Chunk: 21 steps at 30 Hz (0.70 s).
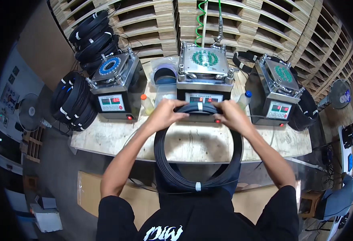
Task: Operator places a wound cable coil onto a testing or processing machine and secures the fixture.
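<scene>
A large coil of thin black cable (159,154) hangs upright-tilted in front of me, its lower part over my lap past the table's near edge. White bands wrap it at the top and at the bottom, where one white band (198,186) faces me. My left hand (164,115) is closed on the coil's upper left. My right hand (233,117) grips its upper right, fingers on top and thumb below. Just behind the coil's top stands the middle metal-topped machine (205,86) with a red digital display, partly covered by the coil and hands.
Similar machines stand left (112,92) and right (274,92) on the wooden table (104,138). Stacked black coils (74,100) rise at the left. An orange-capped bottle (147,105) and a blue-capped bottle (244,99) flank the middle machine. Wooden pallets (152,28) line the back.
</scene>
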Each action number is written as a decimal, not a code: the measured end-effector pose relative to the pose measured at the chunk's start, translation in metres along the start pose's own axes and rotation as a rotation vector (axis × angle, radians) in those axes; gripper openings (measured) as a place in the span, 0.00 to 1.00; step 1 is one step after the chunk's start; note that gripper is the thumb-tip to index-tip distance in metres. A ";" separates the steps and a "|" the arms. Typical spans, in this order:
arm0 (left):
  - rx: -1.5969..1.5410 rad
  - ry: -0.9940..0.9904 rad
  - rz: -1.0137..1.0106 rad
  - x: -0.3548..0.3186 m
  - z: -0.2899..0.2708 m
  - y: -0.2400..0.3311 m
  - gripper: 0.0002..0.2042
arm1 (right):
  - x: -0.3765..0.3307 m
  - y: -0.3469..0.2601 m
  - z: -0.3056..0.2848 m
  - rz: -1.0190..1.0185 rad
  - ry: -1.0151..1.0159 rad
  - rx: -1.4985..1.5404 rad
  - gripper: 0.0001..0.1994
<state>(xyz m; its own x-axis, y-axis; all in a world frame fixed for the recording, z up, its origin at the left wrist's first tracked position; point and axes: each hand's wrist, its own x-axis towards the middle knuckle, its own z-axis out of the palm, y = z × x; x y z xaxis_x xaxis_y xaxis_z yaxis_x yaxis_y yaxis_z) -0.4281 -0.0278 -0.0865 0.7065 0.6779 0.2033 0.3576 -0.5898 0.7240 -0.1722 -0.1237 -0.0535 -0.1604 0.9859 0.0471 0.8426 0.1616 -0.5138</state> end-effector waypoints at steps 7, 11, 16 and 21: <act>0.038 -0.035 -0.038 -0.035 0.073 -0.075 0.19 | -0.007 0.064 0.132 0.077 0.004 0.154 0.18; 0.123 0.037 -0.037 -0.054 0.093 -0.095 0.19 | -0.013 0.067 0.173 0.170 0.108 0.121 0.16; 0.181 0.149 -0.105 -0.066 0.104 -0.083 0.19 | -0.020 0.061 0.190 0.003 0.356 0.024 0.18; 0.218 0.182 -0.154 -0.065 0.107 -0.090 0.18 | -0.018 0.057 0.193 0.042 0.351 0.128 0.17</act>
<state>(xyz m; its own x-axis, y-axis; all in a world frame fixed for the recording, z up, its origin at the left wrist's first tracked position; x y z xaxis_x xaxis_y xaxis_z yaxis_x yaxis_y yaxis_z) -0.4410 -0.0661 -0.2353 0.5198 0.8225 0.2309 0.5887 -0.5407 0.6009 -0.2206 -0.1406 -0.2485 0.0774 0.9499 0.3030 0.7700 0.1360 -0.6233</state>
